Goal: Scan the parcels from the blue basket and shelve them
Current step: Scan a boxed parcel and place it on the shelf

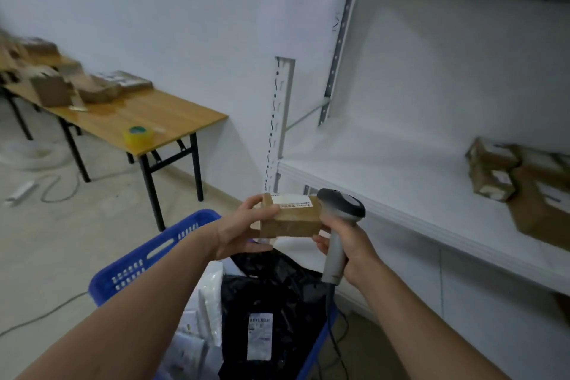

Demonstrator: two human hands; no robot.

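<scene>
Your left grip [243, 230] pinches a small brown cardboard box [293, 220] with a white label, above the blue plastic basket [154, 253]. Your right grip [350, 251] wraps a grey handheld scanner [339, 205] just beside the box. At right, a white metal shelf [401, 194] carries brown parcels [505, 173]. Against the white wall, a wooden tabletop [154, 114] bears a yellow tape roll [138, 134].

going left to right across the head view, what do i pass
pile of brown boxes → yellow tape roll → left hand → small cardboard parcel → scanner → shelved brown parcels
</scene>
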